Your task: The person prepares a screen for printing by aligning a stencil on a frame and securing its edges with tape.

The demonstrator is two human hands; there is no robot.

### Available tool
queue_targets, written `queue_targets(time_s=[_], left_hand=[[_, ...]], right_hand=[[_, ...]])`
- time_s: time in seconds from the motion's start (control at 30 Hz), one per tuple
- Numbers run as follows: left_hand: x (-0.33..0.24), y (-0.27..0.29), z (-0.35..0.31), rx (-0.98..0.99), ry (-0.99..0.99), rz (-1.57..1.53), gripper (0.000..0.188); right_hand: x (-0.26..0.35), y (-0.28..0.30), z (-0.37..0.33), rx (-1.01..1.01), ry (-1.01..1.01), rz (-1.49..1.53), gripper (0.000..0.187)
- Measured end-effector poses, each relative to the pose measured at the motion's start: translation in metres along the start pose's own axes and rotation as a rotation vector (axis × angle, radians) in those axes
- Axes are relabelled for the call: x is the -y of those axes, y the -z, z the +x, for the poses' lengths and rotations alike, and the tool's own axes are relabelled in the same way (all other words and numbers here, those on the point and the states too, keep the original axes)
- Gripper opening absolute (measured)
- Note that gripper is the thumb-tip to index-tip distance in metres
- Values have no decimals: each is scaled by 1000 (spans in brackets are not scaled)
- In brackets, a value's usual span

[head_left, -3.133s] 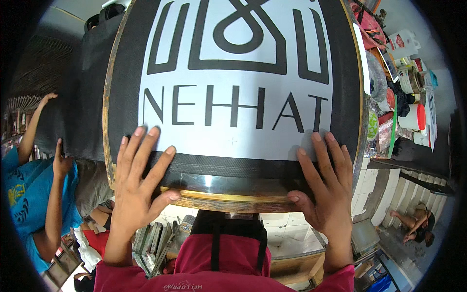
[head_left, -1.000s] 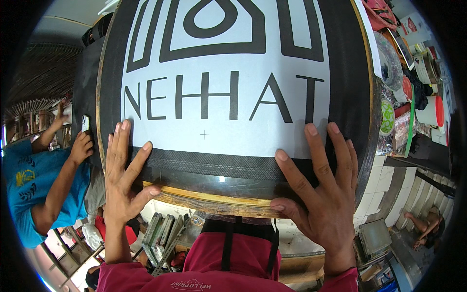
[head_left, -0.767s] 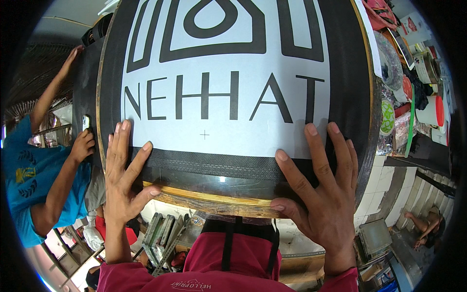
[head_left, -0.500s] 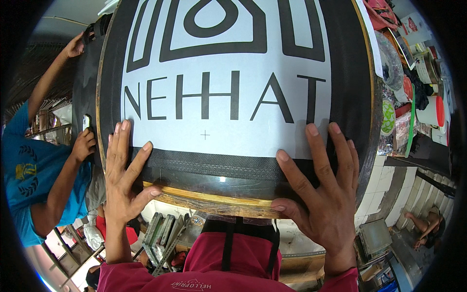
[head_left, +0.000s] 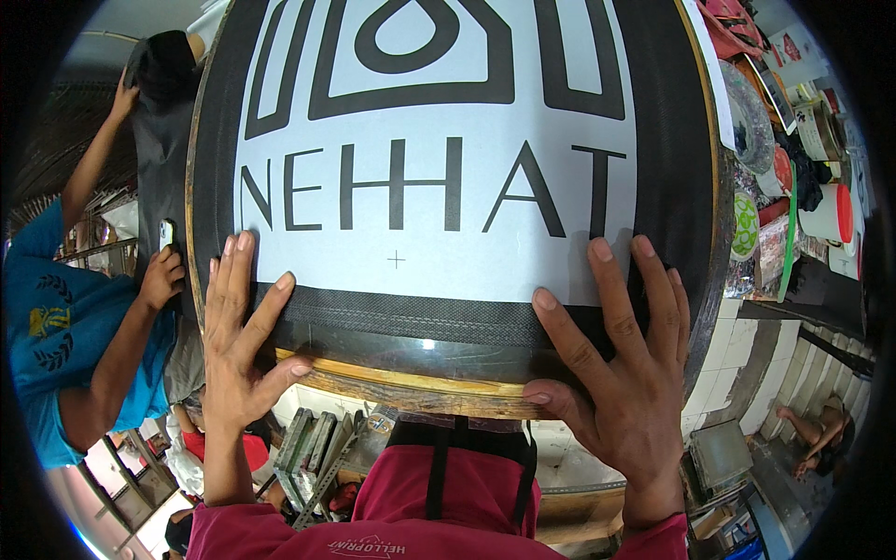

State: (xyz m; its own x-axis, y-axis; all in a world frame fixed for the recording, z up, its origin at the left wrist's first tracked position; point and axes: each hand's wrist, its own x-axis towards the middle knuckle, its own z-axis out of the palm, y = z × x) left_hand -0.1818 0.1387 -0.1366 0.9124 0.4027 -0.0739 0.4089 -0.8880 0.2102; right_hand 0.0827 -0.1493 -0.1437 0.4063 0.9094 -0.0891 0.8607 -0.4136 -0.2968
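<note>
Both hands stay spread flat on the sheet [head_left: 439, 187]: left hand [head_left: 238, 359] and right hand [head_left: 621, 373] unmoved, holding nothing. Left of them, a co-worker's arm [head_left: 93, 168] has risen higher along the frame [head_left: 392, 387].

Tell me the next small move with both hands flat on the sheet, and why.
Probably smooth outward: slide the left hand and right hand apart along the sheet's near edge. Both palms press that edge onto the black mesh above the wooden frame, and the middle between them is unpressed. A person in blue holds the left side.
</note>
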Motion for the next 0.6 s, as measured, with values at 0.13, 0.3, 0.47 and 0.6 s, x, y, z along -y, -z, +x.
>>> queue_targets(time_s=[0.13, 0.3, 0.47, 0.6], left_hand=[[1, -1, -1, 8, 5, 3, 87], [2, 0, 1, 7, -6, 0, 88], [-2, 5, 4, 9, -2, -39, 82], [-7, 10, 6, 10, -19, -52, 72]], right_hand=[[1, 1, 1, 3, -1, -6, 63], [-1, 2, 3, -9, 7, 1, 62], [1, 4, 4, -17, 11, 3, 60], [7, 15, 8, -42, 13, 22, 47]])
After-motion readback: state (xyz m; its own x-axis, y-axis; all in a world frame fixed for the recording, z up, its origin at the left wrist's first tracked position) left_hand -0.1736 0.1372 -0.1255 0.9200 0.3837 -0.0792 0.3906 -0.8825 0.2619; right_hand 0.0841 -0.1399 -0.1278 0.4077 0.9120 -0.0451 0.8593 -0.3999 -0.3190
